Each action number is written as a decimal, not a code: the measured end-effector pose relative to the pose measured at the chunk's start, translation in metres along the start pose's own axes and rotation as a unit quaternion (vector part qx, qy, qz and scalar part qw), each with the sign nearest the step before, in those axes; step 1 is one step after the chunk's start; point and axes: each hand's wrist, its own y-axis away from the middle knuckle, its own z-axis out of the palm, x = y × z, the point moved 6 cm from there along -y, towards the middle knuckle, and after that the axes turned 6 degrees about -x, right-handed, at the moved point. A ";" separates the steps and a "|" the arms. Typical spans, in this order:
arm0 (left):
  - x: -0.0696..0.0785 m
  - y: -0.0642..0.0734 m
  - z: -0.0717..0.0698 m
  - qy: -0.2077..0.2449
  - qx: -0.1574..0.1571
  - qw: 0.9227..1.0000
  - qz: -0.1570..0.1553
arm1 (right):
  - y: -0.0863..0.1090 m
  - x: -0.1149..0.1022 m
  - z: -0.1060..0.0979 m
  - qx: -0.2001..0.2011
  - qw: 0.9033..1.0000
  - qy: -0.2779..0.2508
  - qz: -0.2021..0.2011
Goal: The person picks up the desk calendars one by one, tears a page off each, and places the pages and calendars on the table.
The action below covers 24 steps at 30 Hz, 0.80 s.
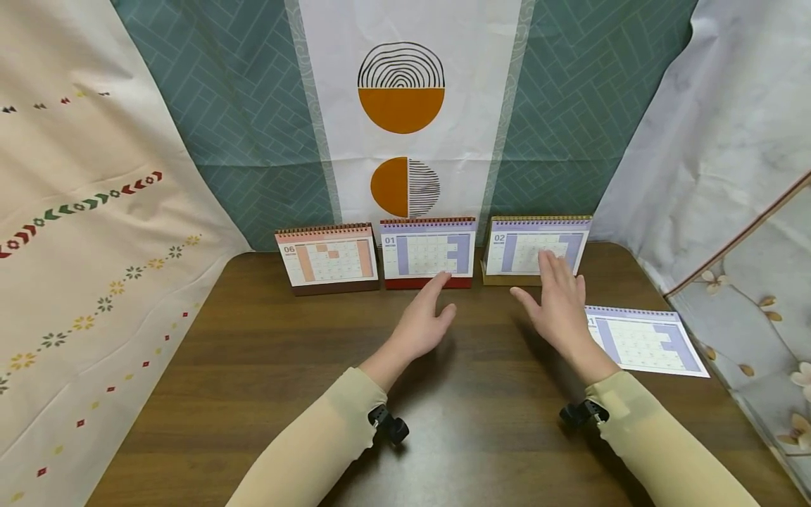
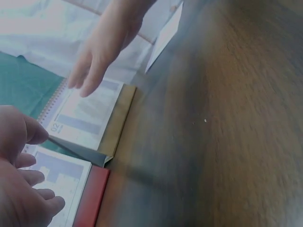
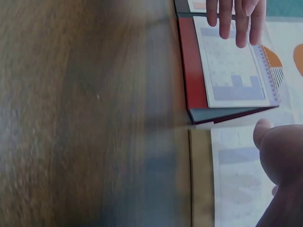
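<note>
Three desk calendars stand in a row at the back of the table. My left hand [image 1: 418, 325] is held out, fingers extended, in front of the middle calendar [image 1: 412, 250], which has a purple "01" page and a red base. Before the right calendar [image 1: 526, 243], with a purple "02" page and a gold base, my right hand [image 1: 557, 306] reaches out with straight fingers that overlap the page. Both hands hold nothing. The left calendar [image 1: 332, 257] shows an orange "06" page on a dark base.
A loose purple calendar sheet [image 1: 649, 343] lies flat on the wooden table [image 1: 253, 394], right of my right hand. Behind the calendars hangs a green and white cloth [image 1: 247, 120]. A patterned cream cloth [image 1: 95, 232] borders the left side, and floral fabric [image 1: 754, 303] the right.
</note>
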 end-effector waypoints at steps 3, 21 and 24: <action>-0.004 0.005 -0.004 0.002 0.009 1.000 -0.004 | 0.000 -0.007 0.002 0.001 1.000 0.013 -0.012; -0.038 0.019 -0.039 0.012 0.084 0.995 -0.045 | -0.005 -0.038 0.021 -0.010 0.999 0.023 -0.041; -0.044 0.020 -0.045 0.013 0.097 0.994 -0.046 | -0.008 -0.042 0.025 -0.015 0.999 0.015 -0.044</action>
